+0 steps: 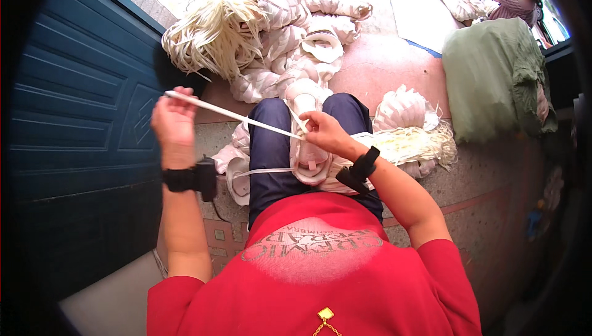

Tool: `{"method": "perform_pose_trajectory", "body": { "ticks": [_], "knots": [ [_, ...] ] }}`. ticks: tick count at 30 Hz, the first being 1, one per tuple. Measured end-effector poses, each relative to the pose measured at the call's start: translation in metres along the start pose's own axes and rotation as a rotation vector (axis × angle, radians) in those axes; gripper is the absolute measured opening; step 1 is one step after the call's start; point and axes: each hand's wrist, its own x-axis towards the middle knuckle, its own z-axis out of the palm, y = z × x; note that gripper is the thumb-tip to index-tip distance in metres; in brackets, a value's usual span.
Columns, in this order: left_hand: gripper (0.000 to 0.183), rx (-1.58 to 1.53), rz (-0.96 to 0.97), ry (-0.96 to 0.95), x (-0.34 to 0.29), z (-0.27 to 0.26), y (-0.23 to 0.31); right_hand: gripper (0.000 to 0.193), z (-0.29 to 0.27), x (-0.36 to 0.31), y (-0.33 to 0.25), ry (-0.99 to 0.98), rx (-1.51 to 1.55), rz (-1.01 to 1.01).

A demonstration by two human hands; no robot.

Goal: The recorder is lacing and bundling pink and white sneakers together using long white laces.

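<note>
My left hand (174, 121) pinches one end of a white lace (231, 114), pulled taut to my right hand (323, 131), which grips it over a white shoe upper (306, 154) on my lap. Beyond, more uppers (296, 33) and pale laces (209, 37) heap on the pinkish terrazzo floor (493, 175), beside a blue door (74, 101).

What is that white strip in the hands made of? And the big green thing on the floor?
The strip looks like flat woven tape or soft plastic band: thin, matte, cream-white, pulled straight between the left hand and right hand. Which of the two is hard to tell. The green thing looks like cloth, dull and full of soft folds, draped over something hidden.
</note>
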Motion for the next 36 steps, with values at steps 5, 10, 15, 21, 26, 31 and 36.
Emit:
{"method": "perform_pose_trajectory", "body": {
  "ticks": [5,10,15,21,26,31,36],
  "knots": [
    [0.014,0.117,-0.017,-0.155,0.036,-0.05,0.066,0.028,-0.037,0.002,-0.001,-0.253,1.024,0.279],
    [0.015,0.349,-0.035,0.045,0.035,-0.079,0.096,0.027,-0.127,-0.014,0.005,0.134,1.089,0.002],
    [0.011,0.481,-0.041,0.04,0.039,-0.087,0.083,0.027,-0.241,-0.054,0.003,0.605,1.497,-0.2],
    [0.012,0.624,-0.053,-0.116,0.029,-0.064,0.029,0.026,-0.282,-0.089,0.012,0.67,1.419,-0.359],
    [0.024,0.771,-0.242,-0.341,-0.012,-0.036,-0.032,0.028,-0.192,-0.057,0.02,0.501,0.96,0.106],
    [0.015,0.787,-0.445,-0.576,-0.047,-0.012,-0.071,0.025,-0.052,-0.036,0.012,0.066,0.015,-0.073],
    [0.013,0.952,-0.441,-0.625,-0.059,-0.007,-0.085,0.026,-0.015,-0.021,0.005,-0.045,-0.355,-0.233]
  ]
}}
